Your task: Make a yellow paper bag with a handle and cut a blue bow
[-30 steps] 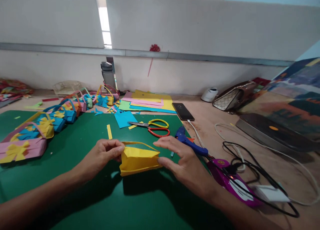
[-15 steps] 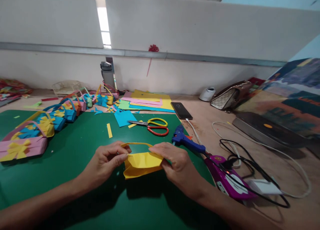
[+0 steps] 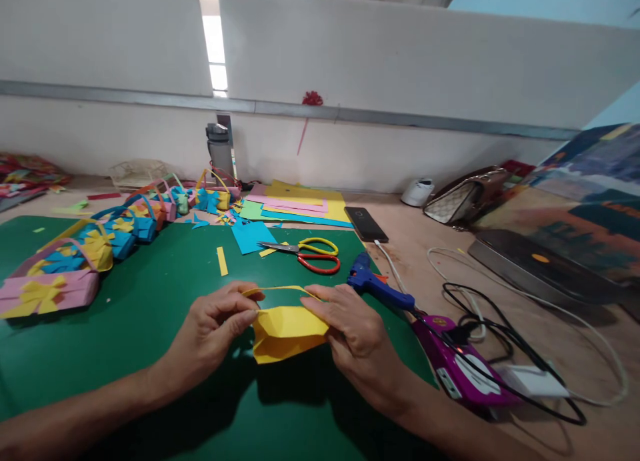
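Note:
A yellow paper basket (image 3: 290, 334) with a thin strip handle is held up over the green mat (image 3: 165, 327). My left hand (image 3: 220, 327) pinches its left end, thumb in front and fingers behind, where the handle meets the body. On the right end, my right hand (image 3: 353, 331) is closed with its fingers along the top and the thumb partly hidden below. The handle bows across between both hands. Beyond the basket lie scissors (image 3: 315, 254) with one yellow and one red grip, and a yellow paper strip (image 3: 222, 261). A blue glue gun (image 3: 377, 286) rests to the right.
Several finished paper baskets with bows (image 3: 50, 291) line the left side. Coloured paper sheets (image 3: 305, 204), a phone (image 3: 367, 223) and a grey bottle (image 3: 220, 151) stand or lie at the back. A purple power strip (image 3: 465, 367) with tangled cables is at right.
Both hands keep their hold on the yellow basket. Its open front has tilted slightly more toward me, and the handle looks flatter. The whole view has shifted a little.

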